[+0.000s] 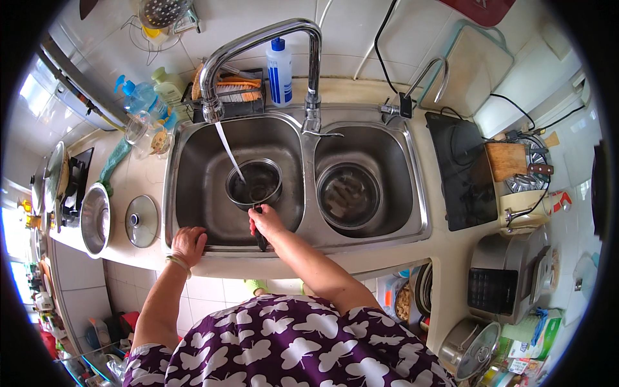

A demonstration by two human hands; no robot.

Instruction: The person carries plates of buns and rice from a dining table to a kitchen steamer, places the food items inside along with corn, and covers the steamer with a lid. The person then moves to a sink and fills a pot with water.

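Observation:
Water runs from the chrome faucet point(213, 109) into a small dark saucepan point(255, 181) in the left basin point(203, 159) of the double sink. My right hand point(265, 222) grips the saucepan's black handle near the front rim. With a bracelet on its wrist, my left hand point(189, 244) rests on the sink's front left corner, its fingers curled over the edge and holding nothing. In the right basin point(396, 169) sits a round metal pot point(348, 196) with water and pale pieces inside; what they are I cannot tell.
A glass lid point(141, 221) and a metal bowl point(95, 219) lie on the left counter. Behind the sink stand a white and blue bottle point(279, 72) and a dark caddy with brushes point(237, 92). A black cooktop point(462, 169) and a rice cooker point(505, 280) are on the right.

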